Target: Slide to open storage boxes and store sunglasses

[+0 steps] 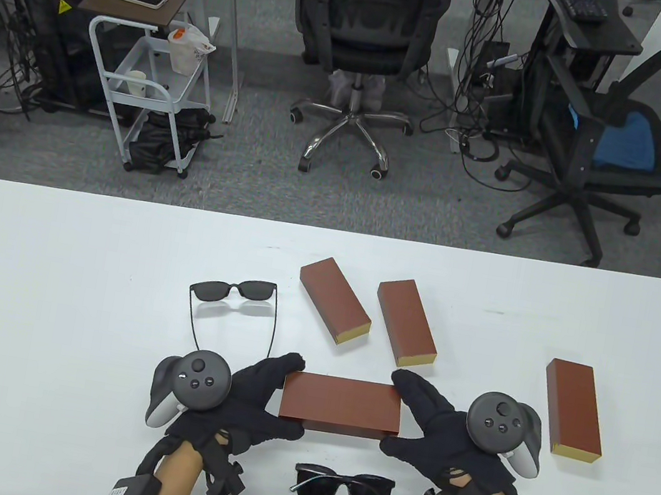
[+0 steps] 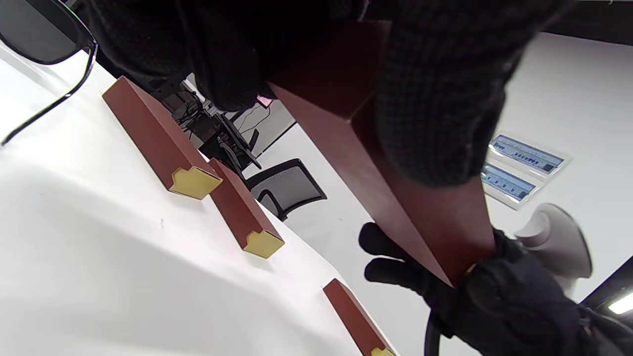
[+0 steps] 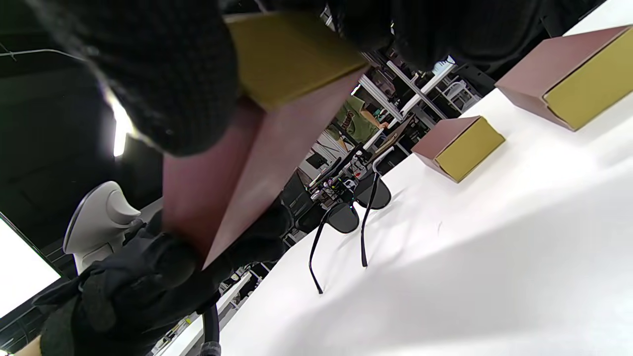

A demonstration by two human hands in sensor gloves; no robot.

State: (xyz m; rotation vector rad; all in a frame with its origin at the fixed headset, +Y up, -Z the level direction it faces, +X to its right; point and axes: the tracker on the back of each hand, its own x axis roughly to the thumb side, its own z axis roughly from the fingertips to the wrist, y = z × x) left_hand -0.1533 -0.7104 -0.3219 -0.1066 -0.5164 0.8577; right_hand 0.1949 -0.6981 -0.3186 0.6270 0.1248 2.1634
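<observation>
Held storage box (image 1: 341,404), reddish-brown, lengthwise between both gloved hands, near the middle of the table's near edge. Raised clear of the table (image 1: 45,288) in both wrist views. Left hand (image 1: 254,399) at the box's left end, fingers (image 1: 285,366) curled over the far corner, thumb under the near corner, gripping it. Right hand (image 1: 427,425) at the right end, gripping likewise, with fingers on the far side and thumb on the near side; gold end face of the box under those fingers in the right wrist view. Grey tracker strapped to the back of each hand.

Just nearer than the held box, close to the table's near edge, folded dark sunglasses (image 1: 344,489). Beyond the left hand, towards the table's middle, open sunglasses (image 1: 236,301) with arms spread, pointing at the near edge.

Farther back, around the table's middle, two more closed boxes side by side, left closed box (image 1: 334,300) and middle closed box (image 1: 406,321), both angled, gold ends facing the near edge. Towards the table's right edge, well apart from those, a fourth box (image 1: 572,408), gold end also nearest.

Beyond the table's far edge, office chairs, a small wheeled cart, cables on grey carpet.
</observation>
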